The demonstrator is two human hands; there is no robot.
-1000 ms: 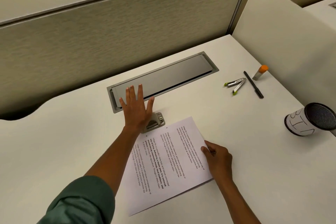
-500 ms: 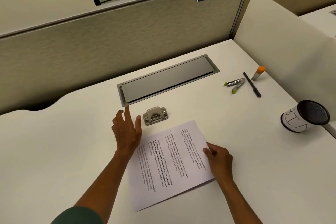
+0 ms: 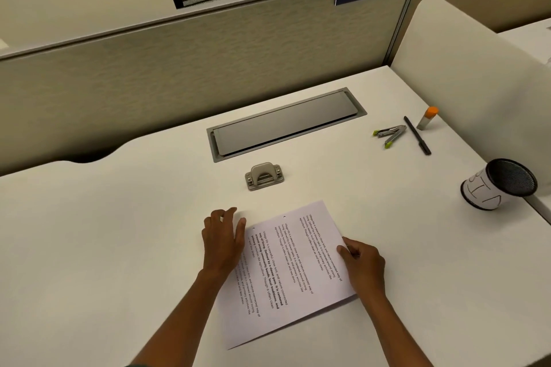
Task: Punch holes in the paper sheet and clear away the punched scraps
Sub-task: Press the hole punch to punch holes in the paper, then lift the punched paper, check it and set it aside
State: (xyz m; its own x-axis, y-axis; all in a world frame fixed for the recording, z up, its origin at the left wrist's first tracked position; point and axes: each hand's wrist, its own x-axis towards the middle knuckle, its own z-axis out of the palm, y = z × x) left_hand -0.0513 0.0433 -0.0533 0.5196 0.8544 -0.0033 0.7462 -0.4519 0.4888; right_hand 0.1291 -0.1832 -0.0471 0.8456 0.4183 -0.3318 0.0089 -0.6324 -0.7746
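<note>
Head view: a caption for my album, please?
Both hands steady a punched paper sheet on the desk; hole punch sits beyond.

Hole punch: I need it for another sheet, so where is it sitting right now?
In the head view the hole punch stands free on the white desk, just in front of the grey cable tray lid and beyond the paper sheet, untouched by either hand.

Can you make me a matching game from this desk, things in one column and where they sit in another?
Things:
1. hole punch
2. glue stick
3. mesh cup
4. paper sheet

Places:
A. under both hands
B. far right, lying on its side
C. between the sheet and the grey desk hatch
D. beside the black pen, orange cap

Pairs: 1-C, 2-D, 3-B, 4-A
</note>
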